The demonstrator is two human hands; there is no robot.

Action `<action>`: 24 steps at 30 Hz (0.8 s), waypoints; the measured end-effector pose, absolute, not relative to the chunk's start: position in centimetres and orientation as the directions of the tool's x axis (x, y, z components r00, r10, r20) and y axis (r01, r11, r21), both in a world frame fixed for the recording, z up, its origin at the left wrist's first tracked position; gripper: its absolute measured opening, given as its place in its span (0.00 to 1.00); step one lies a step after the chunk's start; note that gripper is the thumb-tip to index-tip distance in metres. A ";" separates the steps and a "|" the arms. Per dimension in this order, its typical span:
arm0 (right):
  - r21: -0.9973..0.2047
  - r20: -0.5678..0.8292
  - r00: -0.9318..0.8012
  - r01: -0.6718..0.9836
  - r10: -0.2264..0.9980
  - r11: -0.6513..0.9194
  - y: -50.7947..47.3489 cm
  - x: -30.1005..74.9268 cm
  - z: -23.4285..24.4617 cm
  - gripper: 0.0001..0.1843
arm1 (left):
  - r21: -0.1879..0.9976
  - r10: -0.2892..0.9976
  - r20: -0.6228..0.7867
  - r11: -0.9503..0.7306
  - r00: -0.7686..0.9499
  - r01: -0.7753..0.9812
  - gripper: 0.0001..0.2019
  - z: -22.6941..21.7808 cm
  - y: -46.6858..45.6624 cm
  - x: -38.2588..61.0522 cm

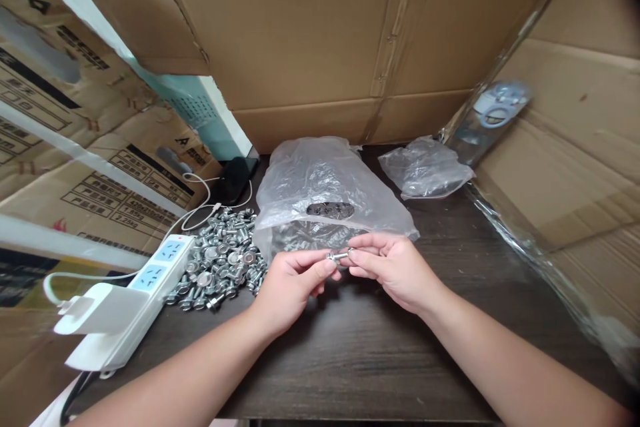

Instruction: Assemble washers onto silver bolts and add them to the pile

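At the left edge of the frame, a printed cardboard carton (pixel 115 173), crossed by pale bands. At lower left, a white charger (pixel 107 307) seated on a white power strip (pixel 151 277), with a white cable (pixel 90 276) running off and looping upward. Toward upper left, a pale green box (pixel 213 120) bearing small print. Left of centre, just beside the power strip, a loose heap of bolts (pixel 220 260), all metal, on the dark table (pixel 350 373). Above the heap, a dark phone (pixel 236 181).

Near the middle, a left hand (pixel 293 280) with thumb and fingers pinched on the head end of a single bolt (pixel 341 256). Directly behind, a large plastic bag (pixel 320 173), translucent, lying with its handle slot toward the bottom of the frame. Just below centre, the bolt itself, roughly level, raised between both sets of fingertips. Right of it, a right hand (pixel 397 270) grasping the other end, with a small metal piece there, too small to identify.

Right of centre, a smaller clear bag (pixel 427 167), crumpled. At upper right, a clear bottle (pixel 493 117), tilted, against a cardboard panel (pixel 575 140).
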State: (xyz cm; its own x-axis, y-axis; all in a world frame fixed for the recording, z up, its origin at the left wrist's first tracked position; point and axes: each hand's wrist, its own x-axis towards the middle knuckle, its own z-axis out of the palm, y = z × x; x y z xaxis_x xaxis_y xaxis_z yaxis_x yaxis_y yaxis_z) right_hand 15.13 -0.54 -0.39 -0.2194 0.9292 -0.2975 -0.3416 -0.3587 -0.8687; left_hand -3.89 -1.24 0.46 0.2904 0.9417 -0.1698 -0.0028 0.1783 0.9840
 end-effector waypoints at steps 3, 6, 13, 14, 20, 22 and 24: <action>-0.869 -0.264 -0.227 -0.364 0.937 -0.333 -0.9 14.8 -0.2 0.18 | 0.991 0.949 -0.135 0.131 0.285 0.034 0.14 0.7 -1.3 -3.7; -0.872 -0.238 -0.232 -0.377 0.943 -0.313 -1.1 14.5 0.2 0.19 | 0.995 0.951 -0.102 0.094 0.293 0.044 0.13 0.8 -1.3 -3.7; -0.912 -0.225 -0.192 -0.304 0.955 -0.276 -1.4 14.3 0.5 0.20 | 0.984 0.965 0.019 -0.064 0.262 0.165 0.11 0.7 -1.4 -3.7; -0.923 -0.211 -0.194 -0.284 0.958 -0.260 -1.5 14.3 0.4 0.20 | 0.974 0.962 0.067 -0.121 0.265 0.193 0.10 0.6 -1.4 -3.7; -0.966 -0.118 -0.222 -0.198 0.968 -0.163 -1.8 14.4 -0.1 0.19 | 0.863 0.896 0.338 -0.417 0.287 0.285 0.10 0.2 -1.5 -3.7; -0.974 -0.096 -0.225 -0.178 0.970 -0.138 -1.8 14.5 -0.1 0.17 | 0.848 0.889 0.354 -0.436 0.290 0.302 0.10 0.2 -1.4 -3.7; -0.980 -0.076 -0.219 -0.164 0.973 -0.113 -1.8 14.6 -0.1 0.16 | 0.838 0.884 0.363 -0.448 0.294 0.312 0.10 0.1 -1.4 -3.8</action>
